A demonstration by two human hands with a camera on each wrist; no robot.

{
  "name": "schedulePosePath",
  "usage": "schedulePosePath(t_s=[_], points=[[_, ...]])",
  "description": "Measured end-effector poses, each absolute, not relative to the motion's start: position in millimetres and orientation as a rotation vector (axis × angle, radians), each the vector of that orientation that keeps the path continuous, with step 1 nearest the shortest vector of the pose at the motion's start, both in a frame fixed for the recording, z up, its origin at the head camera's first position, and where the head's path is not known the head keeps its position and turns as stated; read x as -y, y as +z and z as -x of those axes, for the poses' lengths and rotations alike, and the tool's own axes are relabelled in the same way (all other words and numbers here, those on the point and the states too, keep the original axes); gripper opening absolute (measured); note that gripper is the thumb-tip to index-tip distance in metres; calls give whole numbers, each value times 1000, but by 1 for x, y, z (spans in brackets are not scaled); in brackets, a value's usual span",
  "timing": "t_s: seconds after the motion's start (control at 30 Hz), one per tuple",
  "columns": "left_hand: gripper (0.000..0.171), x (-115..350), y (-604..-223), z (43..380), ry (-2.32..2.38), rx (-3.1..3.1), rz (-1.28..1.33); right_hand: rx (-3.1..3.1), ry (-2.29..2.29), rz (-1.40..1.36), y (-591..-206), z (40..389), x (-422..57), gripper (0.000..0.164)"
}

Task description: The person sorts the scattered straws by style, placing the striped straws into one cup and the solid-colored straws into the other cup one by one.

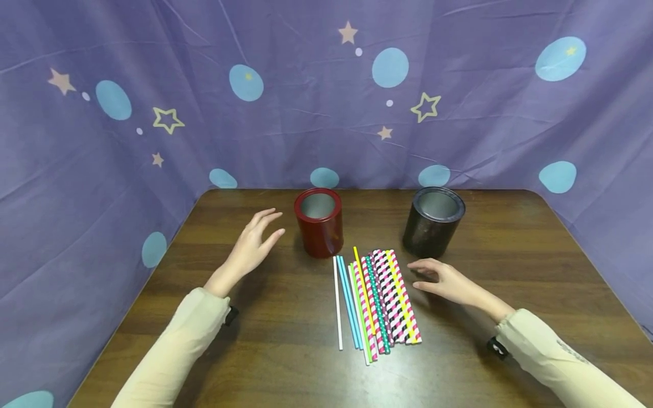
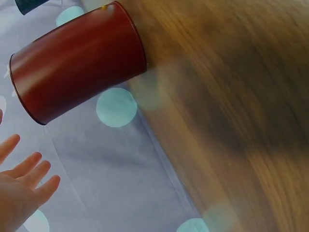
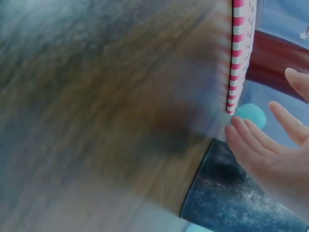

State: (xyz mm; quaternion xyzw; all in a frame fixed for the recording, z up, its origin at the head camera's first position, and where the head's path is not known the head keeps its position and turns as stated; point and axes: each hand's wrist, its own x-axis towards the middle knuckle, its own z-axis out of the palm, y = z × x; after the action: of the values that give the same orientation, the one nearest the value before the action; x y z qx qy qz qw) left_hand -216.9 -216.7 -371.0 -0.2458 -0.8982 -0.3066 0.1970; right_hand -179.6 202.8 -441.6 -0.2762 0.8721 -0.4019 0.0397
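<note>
A row of straws (image 1: 377, 300), striped, dotted and plain, lies on the table in front of two cans. The red can (image 1: 322, 229) stands upright behind the row's left end, and the black can (image 1: 432, 226) behind its right end. My left hand (image 1: 253, 241) hovers left of the red can, fingers spread and apart from it; the left wrist view shows the same hand (image 2: 24, 188) holding nothing. Just right of the straws is my right hand (image 1: 442, 280), fingers relaxed and slightly bent, near the black can. In the right wrist view this hand (image 3: 275, 154) holds nothing.
The brown wooden table (image 1: 275, 351) reaches back to a purple curtain (image 1: 306, 113) with stars and blue ovals, which also hangs at both sides. Both cans have open tops, and no contents show inside them.
</note>
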Motion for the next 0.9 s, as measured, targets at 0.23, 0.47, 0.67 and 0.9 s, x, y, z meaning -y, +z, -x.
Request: schedulePosePath(t_s=[0.23,0.47,0.67,0.9], points=[[35,208,-372,225,-943,2434,701,-2532,-1333,797,-448,187,-197,37],[30,199,-374,231,-1023,2370,693,-2501,-1330,761,-451,194,-190,33],[29,191,-376,235,-1069,2350,691,-2513,-1307,734,-453,199,-187,32],[27,185,-380,240,-1138,2309,691,-2524,-1303,728,-457,201,-182,29]])
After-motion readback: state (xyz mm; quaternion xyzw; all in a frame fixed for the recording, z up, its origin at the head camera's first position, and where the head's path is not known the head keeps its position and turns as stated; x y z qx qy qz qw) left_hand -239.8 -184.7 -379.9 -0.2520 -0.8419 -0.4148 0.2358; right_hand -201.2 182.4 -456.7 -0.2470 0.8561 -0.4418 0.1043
